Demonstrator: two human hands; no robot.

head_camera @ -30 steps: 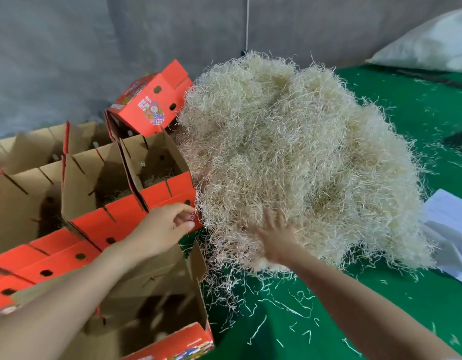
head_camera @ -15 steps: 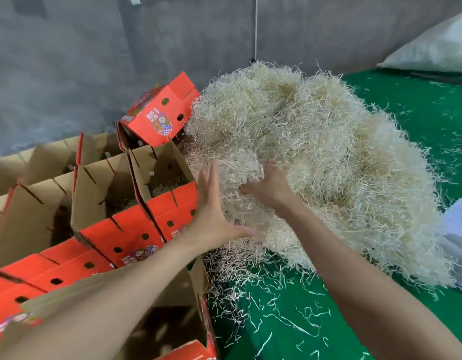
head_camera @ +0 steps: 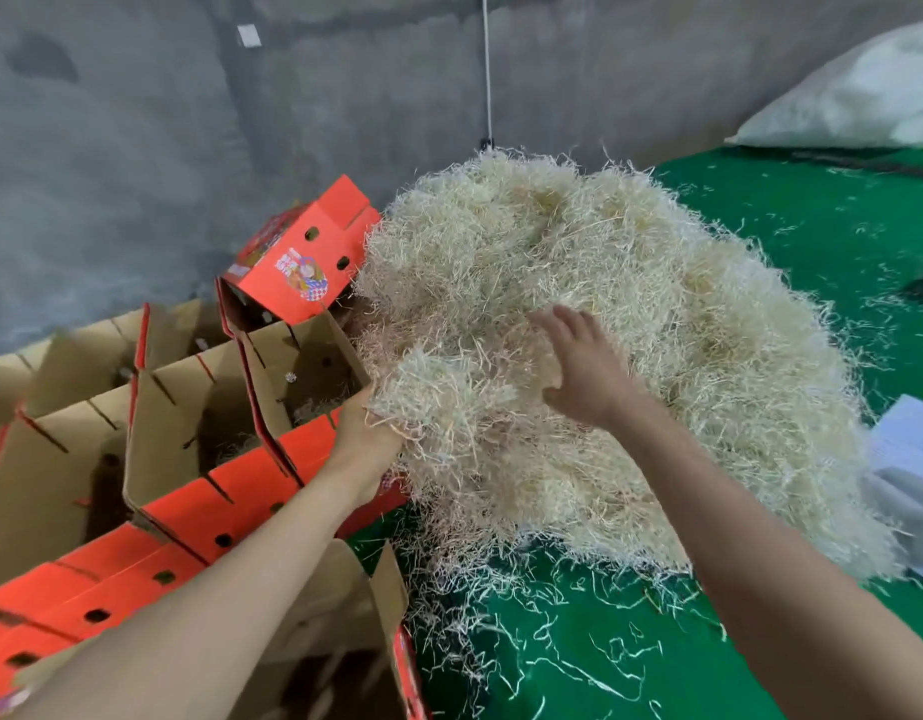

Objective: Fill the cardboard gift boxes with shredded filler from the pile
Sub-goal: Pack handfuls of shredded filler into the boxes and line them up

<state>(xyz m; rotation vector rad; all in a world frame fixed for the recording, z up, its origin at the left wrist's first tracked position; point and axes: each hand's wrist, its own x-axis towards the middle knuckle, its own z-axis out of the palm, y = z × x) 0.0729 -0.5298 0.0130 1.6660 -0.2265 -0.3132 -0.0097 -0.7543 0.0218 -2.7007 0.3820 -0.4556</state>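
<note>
A big pile of pale shredded filler lies on the green table cover. My left hand holds a clump of filler from below at the pile's left edge, its fingers buried in the strands. My right hand rests on the pile beside that clump with fingers spread. Open red-and-brown cardboard gift boxes stand in rows on the left, a little filler showing inside some. The nearest open box sits under my left forearm.
A closed red box lies tilted against the pile's far left side. Loose strands litter the green cover in front. White sheets lie at the right edge, a white sack at the far right. A grey wall stands behind.
My left hand has gone under a clump at the pile's left edge and now holds it. My right hand opened and moved onto the pile's top beside it.
</note>
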